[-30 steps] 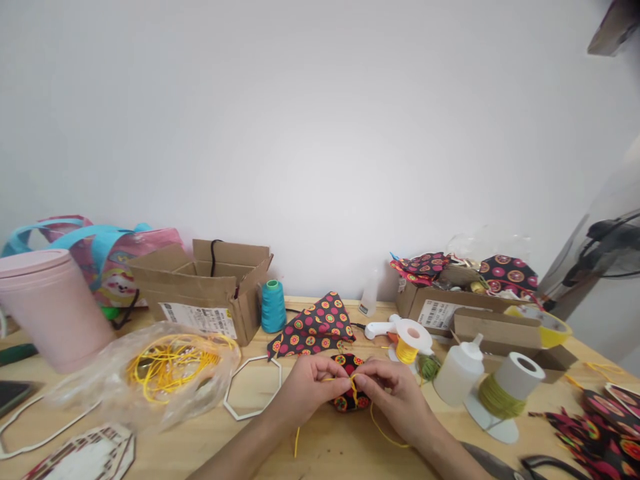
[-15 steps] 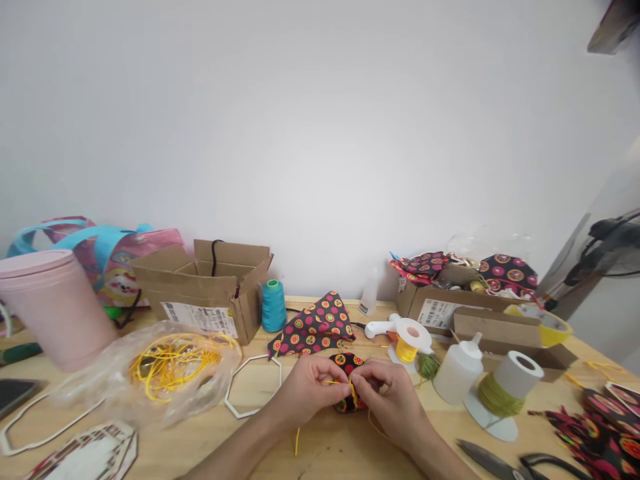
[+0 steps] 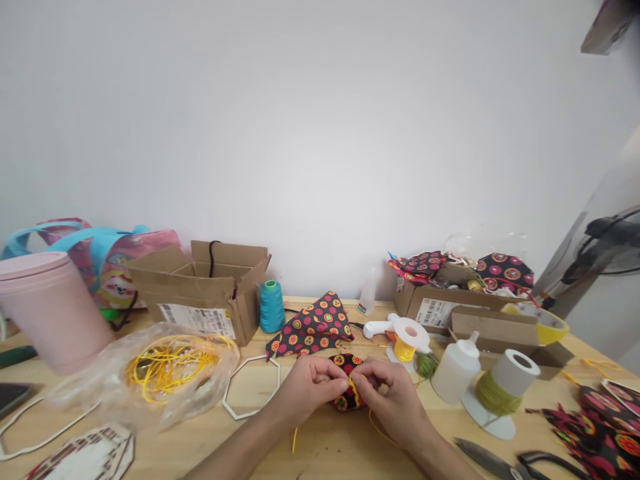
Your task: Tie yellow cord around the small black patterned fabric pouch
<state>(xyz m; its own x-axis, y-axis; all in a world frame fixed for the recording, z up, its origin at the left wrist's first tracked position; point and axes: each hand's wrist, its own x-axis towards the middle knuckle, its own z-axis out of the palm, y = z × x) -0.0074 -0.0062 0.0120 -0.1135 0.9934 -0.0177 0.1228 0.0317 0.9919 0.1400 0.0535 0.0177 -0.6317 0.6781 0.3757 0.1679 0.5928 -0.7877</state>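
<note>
A small black piece covered in patterned cloth [image 3: 345,402] with red, yellow and green flowers lies on the table between my hands. Yellow cord [image 3: 354,387] crosses its front. My left hand [image 3: 315,388] pinches the cord between thumb and forefinger, and a loose end [image 3: 295,440] hangs below it. On the other side my right hand [image 3: 389,392] pinches the same cord close to the cloth, with a strand curving down under the palm. The fingertips partly hide the cord where it crosses.
Behind my hands lies patterned cloth [image 3: 315,327], beside a blue thread cone [image 3: 272,307]. Yellow [image 3: 406,347] and green [image 3: 495,393] cord spools, a white squeeze bottle [image 3: 456,370] and scissors [image 3: 487,459] stand or lie right. Left are an octagonal frame [image 3: 225,393] and bagged yellow cord [image 3: 170,367].
My fingers have shifted only slightly on the yellow cord, and less of it shows between my hands. The whole view has drifted a little; the objects stay in place.
</note>
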